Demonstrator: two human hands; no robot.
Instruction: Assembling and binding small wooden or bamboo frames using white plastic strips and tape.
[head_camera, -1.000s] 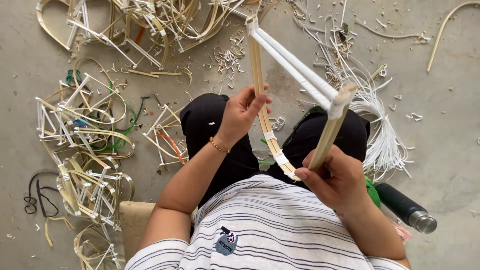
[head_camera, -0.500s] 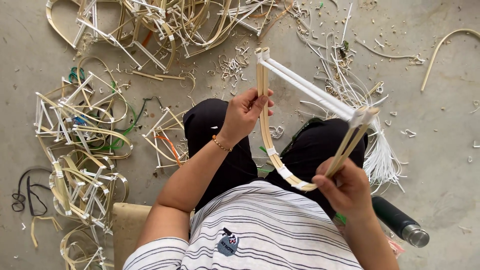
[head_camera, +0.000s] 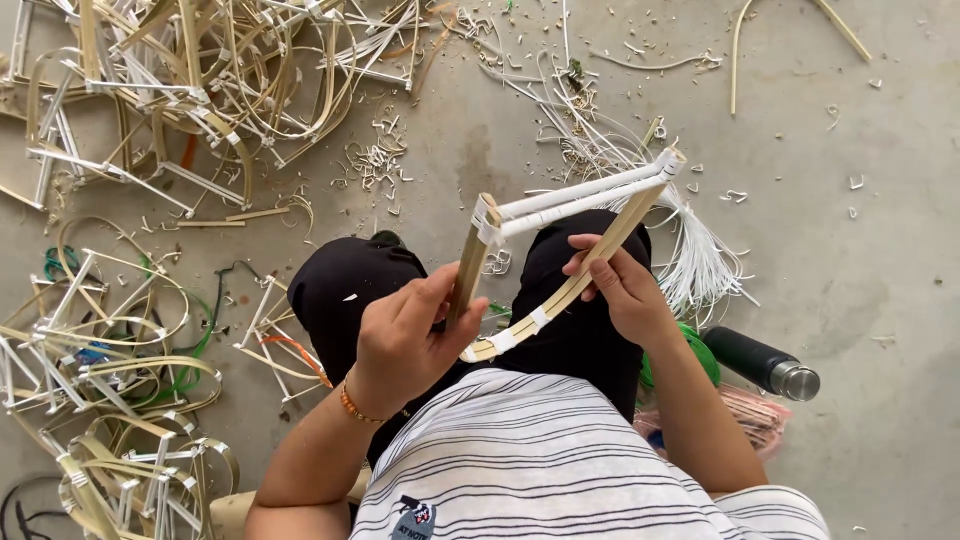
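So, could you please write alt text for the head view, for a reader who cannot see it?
Seen from above, a seated person's left hand and right hand hold a triangular frame of cane strips, partly wrapped in white. More bent-cane frames and shavings litter the concrete floor, with a dark flask at the right.

Looking straight down at someone sitting on a concrete floor (head_camera: 880, 300), holding a three-sided bamboo frame (head_camera: 560, 210) over their knees. The left hand (head_camera: 405, 340) is wrapped around the short upright strip, and the right hand (head_camera: 620, 285) grips the long slanted strip. The top bar is wound in white tape. A heap of similar frames (head_camera: 130, 330) sits at left, with a dark flask (head_camera: 765, 362) lying at right.
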